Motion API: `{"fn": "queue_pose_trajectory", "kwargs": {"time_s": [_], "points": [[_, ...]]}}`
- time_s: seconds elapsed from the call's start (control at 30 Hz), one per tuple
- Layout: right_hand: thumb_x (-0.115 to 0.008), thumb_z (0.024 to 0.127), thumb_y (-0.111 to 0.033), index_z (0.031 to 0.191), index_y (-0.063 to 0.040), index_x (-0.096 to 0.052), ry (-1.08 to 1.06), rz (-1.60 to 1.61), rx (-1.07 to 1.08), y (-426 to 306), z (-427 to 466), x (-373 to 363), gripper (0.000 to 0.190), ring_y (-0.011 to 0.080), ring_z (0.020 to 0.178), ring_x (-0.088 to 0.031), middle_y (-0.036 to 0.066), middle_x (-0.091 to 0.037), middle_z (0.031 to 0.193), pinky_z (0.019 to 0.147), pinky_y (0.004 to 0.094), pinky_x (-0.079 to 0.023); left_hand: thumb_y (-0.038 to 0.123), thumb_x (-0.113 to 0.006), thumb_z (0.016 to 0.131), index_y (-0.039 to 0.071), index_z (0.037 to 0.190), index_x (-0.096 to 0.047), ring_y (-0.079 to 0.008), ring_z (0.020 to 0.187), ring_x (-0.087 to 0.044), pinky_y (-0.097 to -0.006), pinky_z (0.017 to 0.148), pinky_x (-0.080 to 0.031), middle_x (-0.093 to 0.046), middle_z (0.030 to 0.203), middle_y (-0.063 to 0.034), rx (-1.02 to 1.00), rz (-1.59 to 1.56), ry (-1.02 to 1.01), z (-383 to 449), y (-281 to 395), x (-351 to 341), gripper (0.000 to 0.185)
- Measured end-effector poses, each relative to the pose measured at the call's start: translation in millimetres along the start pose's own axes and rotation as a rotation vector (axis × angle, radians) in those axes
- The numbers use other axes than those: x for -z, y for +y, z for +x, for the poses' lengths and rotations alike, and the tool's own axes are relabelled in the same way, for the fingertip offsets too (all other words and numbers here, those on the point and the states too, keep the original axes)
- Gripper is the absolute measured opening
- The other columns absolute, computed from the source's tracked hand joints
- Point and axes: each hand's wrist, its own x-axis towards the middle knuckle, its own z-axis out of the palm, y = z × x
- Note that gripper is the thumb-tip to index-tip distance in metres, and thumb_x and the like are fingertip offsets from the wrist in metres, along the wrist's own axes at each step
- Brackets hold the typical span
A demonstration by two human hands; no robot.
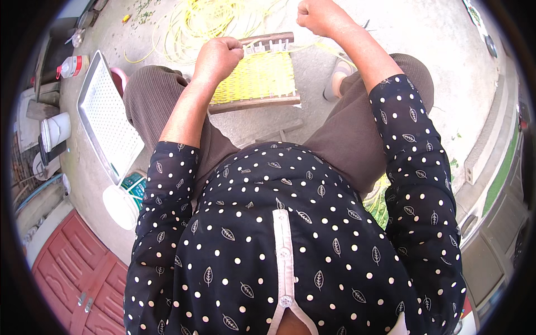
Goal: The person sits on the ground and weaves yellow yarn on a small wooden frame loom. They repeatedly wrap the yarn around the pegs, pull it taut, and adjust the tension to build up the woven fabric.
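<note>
A small wooden frame with a seat of woven yellow strapping stands on the ground between my knees. Pale strands run across its far side, near the far rail. My left hand is closed at the far left corner of the weave, with a yellow strand at its fingers. My right hand is raised beyond the frame to the right, its fingers curled; whether it holds a strand cannot be made out. A yellow strap runs from the frame toward the right. Loose yellow coils lie behind the frame.
To the left are a perforated white tray, a plastic bottle with a red cap, a white bucket and a white round lid or container. A dark pointed tool lies beyond my right forearm.
</note>
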Motion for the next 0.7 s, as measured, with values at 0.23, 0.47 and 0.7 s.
{"fn": "queue_pose_trajectory", "kwargs": {"time_s": [0.23,0.47,0.7], "points": [[-0.054,0.082,-0.016,0.104,-0.003,-0.071,-0.279,0.088,-0.085,-7.9,0.3,-34.1,0.03,0.0342,0.102,-0.064,0.019,-0.067,0.11,0.088,0.0422,-0.051,0.014,-0.058,0.076,0.015,0.088,-0.075,-0.0328,0.083,-0.068,-0.0425,0.077,-0.053,-0.07,0.087,-0.0143,-0.018,0.244,-0.028,20.6,-8.5,-56.5,0.021],[-0.061,0.08,-0.014,0.09,-0.009,-0.069,-0.011,0.241,-0.05,3.5,-14.3,-88.2,0.014,0.0327,0.089,-0.066,0.016,-0.069,0.088,0.081,0.0415,-0.051,0.014,-0.057,0.076,0.018,0.092,-0.075,-0.0318,0.089,-0.067,-0.043,0.08,-0.052,-0.07,0.094,-0.0133,-0.033,0.177,-0.027,35.0,-7.6,-73.8,0.024],[-0.06,0.081,-0.017,0.094,-0.008,-0.068,-0.21,0.246,-0.033,6.1,-26.8,-119.1,0.019,0.0338,0.091,-0.065,0.017,-0.068,0.094,0.081,0.0425,-0.051,0.014,-0.057,0.078,0.021,0.096,-0.075,-0.0302,0.093,-0.067,-0.0434,0.082,-0.052,-0.071,0.098,-0.0116,-0.032,0.234,-0.031,38.9,-7.6,-79.9,0.026]]}}
